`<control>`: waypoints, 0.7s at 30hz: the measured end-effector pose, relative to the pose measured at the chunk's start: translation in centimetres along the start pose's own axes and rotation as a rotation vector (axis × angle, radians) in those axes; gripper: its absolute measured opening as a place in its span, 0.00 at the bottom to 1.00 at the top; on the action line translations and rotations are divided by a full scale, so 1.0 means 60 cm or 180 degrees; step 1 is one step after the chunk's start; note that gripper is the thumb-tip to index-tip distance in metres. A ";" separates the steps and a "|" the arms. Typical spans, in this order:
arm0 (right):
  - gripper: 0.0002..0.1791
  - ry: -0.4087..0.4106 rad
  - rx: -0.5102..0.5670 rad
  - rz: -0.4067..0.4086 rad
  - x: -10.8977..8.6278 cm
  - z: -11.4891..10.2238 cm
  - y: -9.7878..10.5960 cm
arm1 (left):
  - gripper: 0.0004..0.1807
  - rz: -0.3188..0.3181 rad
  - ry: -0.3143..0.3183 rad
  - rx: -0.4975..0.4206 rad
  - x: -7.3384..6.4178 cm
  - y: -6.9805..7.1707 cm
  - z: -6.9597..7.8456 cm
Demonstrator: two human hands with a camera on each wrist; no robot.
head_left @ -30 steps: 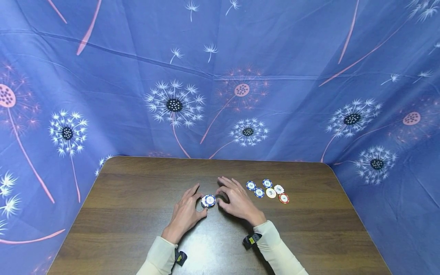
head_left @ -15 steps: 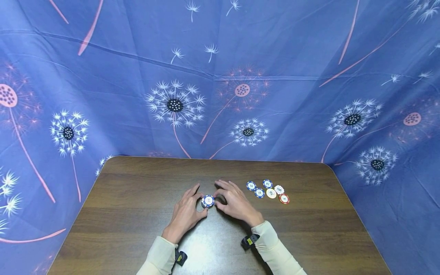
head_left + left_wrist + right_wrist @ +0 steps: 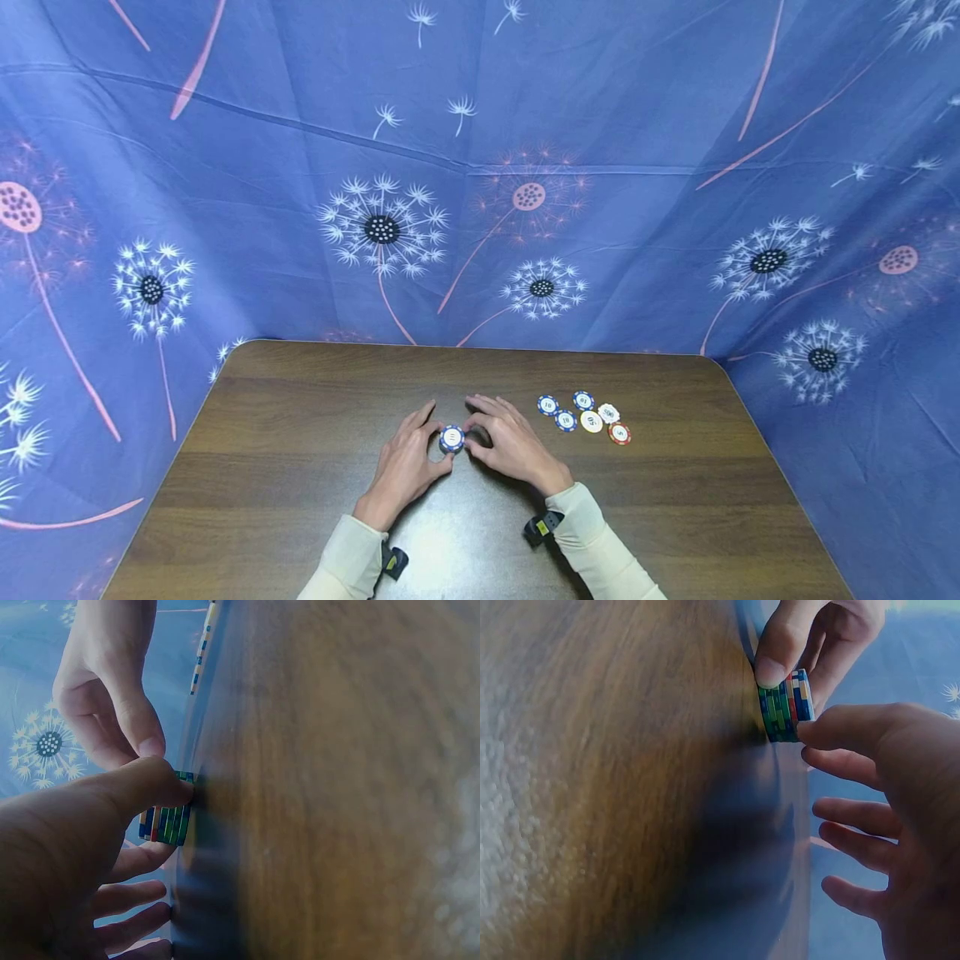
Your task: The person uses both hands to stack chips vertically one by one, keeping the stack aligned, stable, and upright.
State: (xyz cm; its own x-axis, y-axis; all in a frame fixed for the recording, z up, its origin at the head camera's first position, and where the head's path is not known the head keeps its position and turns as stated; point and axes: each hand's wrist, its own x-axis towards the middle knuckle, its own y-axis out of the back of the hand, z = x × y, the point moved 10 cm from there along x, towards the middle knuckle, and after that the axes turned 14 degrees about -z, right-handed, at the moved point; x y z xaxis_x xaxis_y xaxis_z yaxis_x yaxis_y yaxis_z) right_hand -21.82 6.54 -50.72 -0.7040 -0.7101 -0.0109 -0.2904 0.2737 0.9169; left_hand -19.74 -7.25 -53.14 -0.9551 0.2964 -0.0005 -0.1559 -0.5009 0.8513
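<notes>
A short stack of poker chips [image 3: 452, 438] stands upright on the wooden table, topped by a blue-and-white chip. My left hand [image 3: 405, 462] grips the stack from the left, thumb at its near side and index finger at its far side. Green, red and blue edges of the stack [image 3: 171, 825] show in the left wrist view. On the right, my right hand [image 3: 517, 446] has thumb and index fingertips at the stack's edge, near its upper chips. Its other fingers are spread apart in the right wrist view, beside the stack [image 3: 781, 709].
Right of the hands, several loose chips lie flat: blue ones [image 3: 566, 421], a pale yellow one [image 3: 591, 422], a white one [image 3: 608, 412] and a red one [image 3: 619, 433]. A blue dandelion-print cloth [image 3: 637, 250] hangs behind the table [image 3: 300, 483].
The top chip, offset to the right a second ago, has slid left and now lines up with the stack. My right hand has moved slightly left; the left hand stays in place.
</notes>
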 end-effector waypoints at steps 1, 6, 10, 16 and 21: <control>0.10 -0.0008 0.0027 0.0007 -0.001 0.001 0.001 | 0.22 0.0000 0.0005 0.0010 0.000 0.000 -0.001; 0.10 -0.0083 0.0067 0.0150 -0.023 0.012 0.016 | 0.23 -0.0009 0.0025 -0.0021 -0.001 0.004 -0.003; 0.09 -0.0192 0.0041 0.0271 -0.061 0.028 0.024 | 0.23 0.0016 0.0042 -0.0050 -0.002 0.005 -0.003; 0.12 -0.0394 -0.0019 0.0592 -0.138 0.059 0.034 | 0.23 0.0014 0.0030 -0.0042 0.000 0.006 -0.003; 0.16 -0.0578 -0.0125 0.0933 -0.206 0.090 0.049 | 0.23 -0.0008 0.0046 -0.0058 0.001 0.007 -0.002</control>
State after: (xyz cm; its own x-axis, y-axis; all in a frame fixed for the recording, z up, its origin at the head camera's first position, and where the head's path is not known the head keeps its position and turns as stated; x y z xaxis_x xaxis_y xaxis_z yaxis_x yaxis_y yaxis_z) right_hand -17.49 19.62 -50.04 -0.8587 -0.4769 0.1875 -0.0361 0.4213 0.9062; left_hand -19.92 -7.55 -52.87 -0.9582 0.2860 -0.0102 -0.1626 -0.5150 0.8416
